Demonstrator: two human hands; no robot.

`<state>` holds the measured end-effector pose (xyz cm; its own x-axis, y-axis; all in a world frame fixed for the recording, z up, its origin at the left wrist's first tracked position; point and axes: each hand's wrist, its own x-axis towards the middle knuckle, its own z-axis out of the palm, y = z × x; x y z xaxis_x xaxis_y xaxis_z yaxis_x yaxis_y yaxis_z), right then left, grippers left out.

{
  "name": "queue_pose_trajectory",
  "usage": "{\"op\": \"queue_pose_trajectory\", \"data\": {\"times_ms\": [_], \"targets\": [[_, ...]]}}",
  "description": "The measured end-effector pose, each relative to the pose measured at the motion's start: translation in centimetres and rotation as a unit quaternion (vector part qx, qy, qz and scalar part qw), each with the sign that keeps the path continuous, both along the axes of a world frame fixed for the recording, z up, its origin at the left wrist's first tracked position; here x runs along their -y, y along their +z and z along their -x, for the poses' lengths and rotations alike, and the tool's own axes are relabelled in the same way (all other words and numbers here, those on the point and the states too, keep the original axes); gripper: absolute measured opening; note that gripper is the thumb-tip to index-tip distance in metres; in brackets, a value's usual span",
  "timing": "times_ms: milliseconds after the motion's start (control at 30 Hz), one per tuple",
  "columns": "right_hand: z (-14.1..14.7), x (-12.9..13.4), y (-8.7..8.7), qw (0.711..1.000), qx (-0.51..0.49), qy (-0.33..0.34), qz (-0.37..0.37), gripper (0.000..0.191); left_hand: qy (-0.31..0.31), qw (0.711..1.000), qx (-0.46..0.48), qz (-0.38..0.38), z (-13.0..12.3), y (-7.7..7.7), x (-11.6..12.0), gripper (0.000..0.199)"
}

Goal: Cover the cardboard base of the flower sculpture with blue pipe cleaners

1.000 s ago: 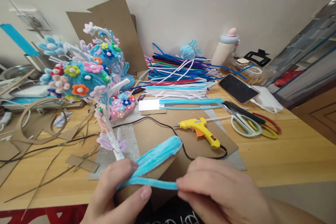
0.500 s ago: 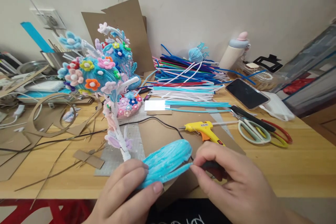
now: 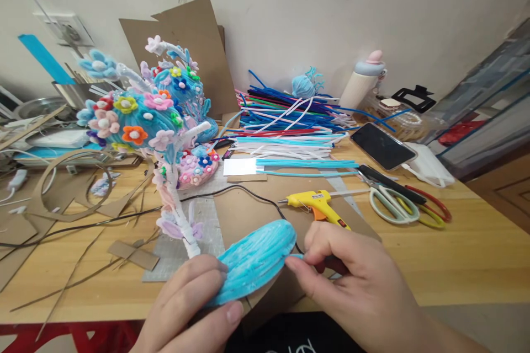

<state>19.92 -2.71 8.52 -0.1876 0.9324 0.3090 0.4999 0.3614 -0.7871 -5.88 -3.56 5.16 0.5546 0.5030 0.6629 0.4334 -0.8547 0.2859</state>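
Observation:
My left hand (image 3: 190, 303) grips the near-left end of a flat oval piece (image 3: 256, 256) covered in light-blue pipe cleaners laid side by side. Its thumb lies along the lower edge. At the right edge of the oval, my right hand (image 3: 348, 276) pinches a light-blue pipe cleaner (image 3: 296, 256) between thumb and forefinger. That strand lies against the oval's lower right rim. Just behind the oval stands a white-wrapped stem (image 3: 182, 220) bearing a blue ball of colourful fuzzy flowers (image 3: 143, 116). A yellow glue gun (image 3: 317, 207) rests on cardboard beyond my right hand.
Several bundles of pipe cleaners (image 3: 290, 116) lie at the back by the wall. To the right are scissors (image 3: 391, 204), a phone (image 3: 383, 146) and a bottle (image 3: 362, 83). Cardboard scraps (image 3: 132, 253) and a black cord (image 3: 107, 213) spread over the left side.
My right hand has brought the strand in against the oval's edge, closing the gap seen before. The whole view has shifted slightly.

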Motion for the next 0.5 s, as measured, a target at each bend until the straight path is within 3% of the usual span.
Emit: {"op": "queue_pose_trajectory", "data": {"times_ms": [200,400,500], "targets": [[0.1,-0.1,0.2,0.999,0.003,0.005,0.038,0.027,0.050,0.996,0.034,0.065,-0.6,1.1,0.0,0.053],[0.2,-0.3,1.0,0.999,0.013,0.000,-0.035,0.022,0.079,0.991,0.005,0.107,-1.0,2.6,-0.2,0.060],[0.3,-0.3,1.1,1.000,-0.006,-0.001,0.012,0.024,0.069,0.990,-0.003,0.123,-1.0,2.8,-0.2,0.061]]}}
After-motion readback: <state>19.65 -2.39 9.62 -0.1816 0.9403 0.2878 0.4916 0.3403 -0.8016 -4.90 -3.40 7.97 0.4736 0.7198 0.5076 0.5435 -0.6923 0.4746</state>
